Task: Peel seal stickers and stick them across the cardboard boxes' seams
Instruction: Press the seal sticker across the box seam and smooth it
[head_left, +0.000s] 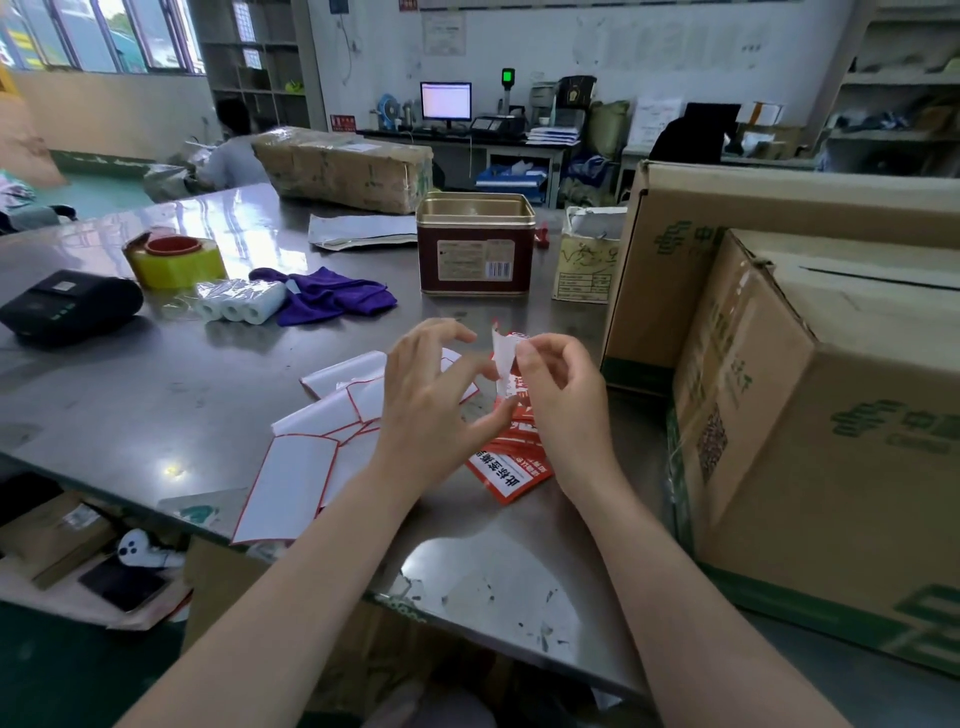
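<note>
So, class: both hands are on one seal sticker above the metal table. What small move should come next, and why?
Probably keep peeling: the right hand pinches the curled white backing strip while the left hand holds the red seal sticker, which looks only partly separated. Once it is free, the brown cardboard box with its top seam sits just to the right.

Green "中" logo print on cardboard boxes (810, 395); barcode label on tin (475, 244); sticker text unreadable.

2 hands (431, 395), 3 paper rolls (240, 302)
</note>
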